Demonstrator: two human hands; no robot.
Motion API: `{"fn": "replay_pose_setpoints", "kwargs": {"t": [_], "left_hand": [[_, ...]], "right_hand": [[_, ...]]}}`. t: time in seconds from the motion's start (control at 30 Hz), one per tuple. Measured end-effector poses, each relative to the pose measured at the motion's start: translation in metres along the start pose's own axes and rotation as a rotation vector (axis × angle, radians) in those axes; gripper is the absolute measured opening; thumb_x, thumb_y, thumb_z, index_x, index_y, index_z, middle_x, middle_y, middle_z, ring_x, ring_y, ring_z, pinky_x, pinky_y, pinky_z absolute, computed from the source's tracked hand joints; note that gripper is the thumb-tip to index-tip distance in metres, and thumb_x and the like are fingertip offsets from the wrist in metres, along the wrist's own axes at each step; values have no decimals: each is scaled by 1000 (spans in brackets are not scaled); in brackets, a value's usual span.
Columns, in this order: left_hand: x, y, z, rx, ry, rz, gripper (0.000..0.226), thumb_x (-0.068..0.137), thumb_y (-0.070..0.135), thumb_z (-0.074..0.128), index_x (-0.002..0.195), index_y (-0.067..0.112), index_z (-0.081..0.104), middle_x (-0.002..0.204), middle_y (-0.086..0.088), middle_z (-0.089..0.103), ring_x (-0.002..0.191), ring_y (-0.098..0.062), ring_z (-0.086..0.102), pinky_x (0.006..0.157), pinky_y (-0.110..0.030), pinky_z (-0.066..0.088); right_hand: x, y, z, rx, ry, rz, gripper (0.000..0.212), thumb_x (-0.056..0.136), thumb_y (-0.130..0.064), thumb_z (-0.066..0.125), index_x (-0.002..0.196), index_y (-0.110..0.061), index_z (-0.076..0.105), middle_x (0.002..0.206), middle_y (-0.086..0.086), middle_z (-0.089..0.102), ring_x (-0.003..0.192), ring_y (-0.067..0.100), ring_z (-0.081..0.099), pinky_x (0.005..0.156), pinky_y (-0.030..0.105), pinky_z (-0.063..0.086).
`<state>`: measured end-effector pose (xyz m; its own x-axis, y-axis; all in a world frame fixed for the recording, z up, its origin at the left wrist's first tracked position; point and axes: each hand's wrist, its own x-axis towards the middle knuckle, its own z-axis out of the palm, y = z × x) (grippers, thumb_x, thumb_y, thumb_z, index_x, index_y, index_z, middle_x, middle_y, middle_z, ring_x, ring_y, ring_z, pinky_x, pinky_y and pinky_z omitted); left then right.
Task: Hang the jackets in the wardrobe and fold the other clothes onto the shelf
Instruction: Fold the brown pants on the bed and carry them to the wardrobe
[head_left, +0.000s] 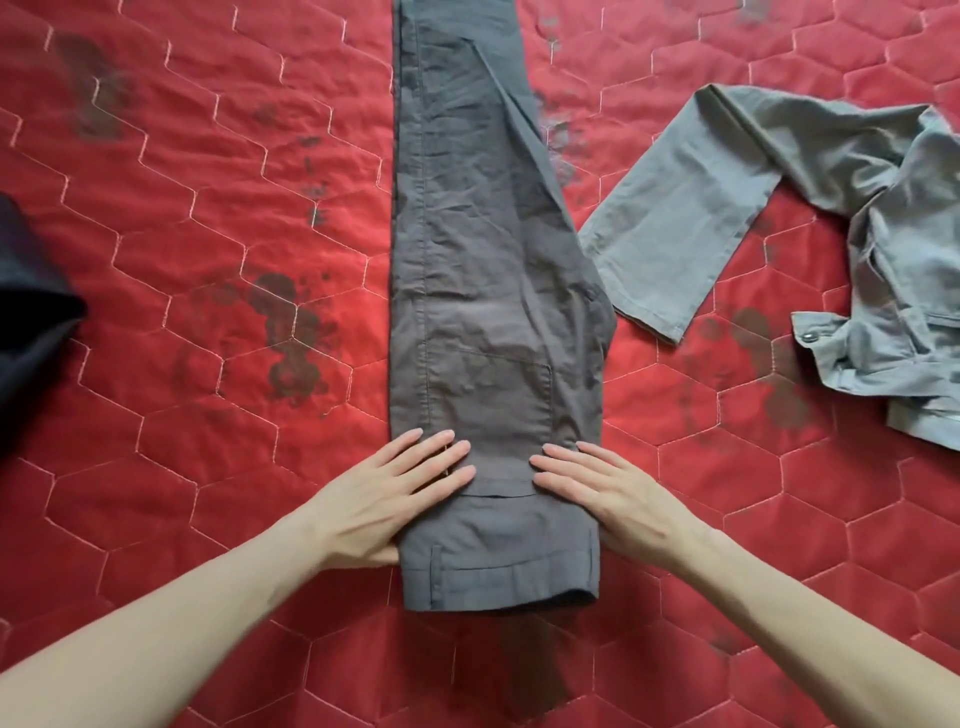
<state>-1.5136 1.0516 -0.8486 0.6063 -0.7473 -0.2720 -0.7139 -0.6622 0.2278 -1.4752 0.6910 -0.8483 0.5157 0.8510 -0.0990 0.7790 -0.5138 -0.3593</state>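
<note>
Dark grey trousers (478, 270), folded lengthwise leg on leg, lie straight down the middle of a red quilted bedspread (182, 260), waistband nearest me. My left hand (395, 499) lies flat on the trousers' left edge just above the waistband, fingers straight. My right hand (608, 493) lies flat on the right edge at the same height. A lighter grey jacket (883, 249) lies crumpled at the right, one sleeve stretched toward the trousers.
A dark, nearly black garment (31, 312) shows at the left edge. The bedspread has dark flower prints and hexagon stitching. Neither wardrobe nor shelf is in view.
</note>
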Motion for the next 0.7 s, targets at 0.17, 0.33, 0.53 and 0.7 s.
{"fn": "replay_pose_setpoints", "kwargs": {"t": [0.17,0.33,0.53,0.7], "left_hand": [[-12,26,-2,-131,58,-13,89,87,37,55,166,16,19,169,-3,30,158,-21,25,125,-39,18],[-23,56,-33,-891,180,-306,51,103,65,37,136,33,58,104,28,69,89,2,65,82,-25,52],[1,53,-34,-1065,430,-845,58,96,75,39,69,30,63,57,20,58,53,-6,51,58,-29,41],[23,38,-32,-1156,488,-914,72,98,68,44,70,4,60,65,12,58,61,-6,48,66,-39,45]], "right_hand": [[-6,-29,-23,290,165,186,32,106,-30,49,134,-20,62,131,-11,69,121,9,65,105,24,48],[-9,-59,-25,556,396,547,23,107,-51,45,99,-32,56,79,-11,63,66,5,52,63,29,45],[13,-65,-14,696,528,879,15,100,-45,57,108,-33,59,69,-15,63,61,14,54,65,45,47],[39,-50,-2,537,553,925,13,105,-41,54,106,-28,53,66,2,66,68,43,61,60,49,46]]}}
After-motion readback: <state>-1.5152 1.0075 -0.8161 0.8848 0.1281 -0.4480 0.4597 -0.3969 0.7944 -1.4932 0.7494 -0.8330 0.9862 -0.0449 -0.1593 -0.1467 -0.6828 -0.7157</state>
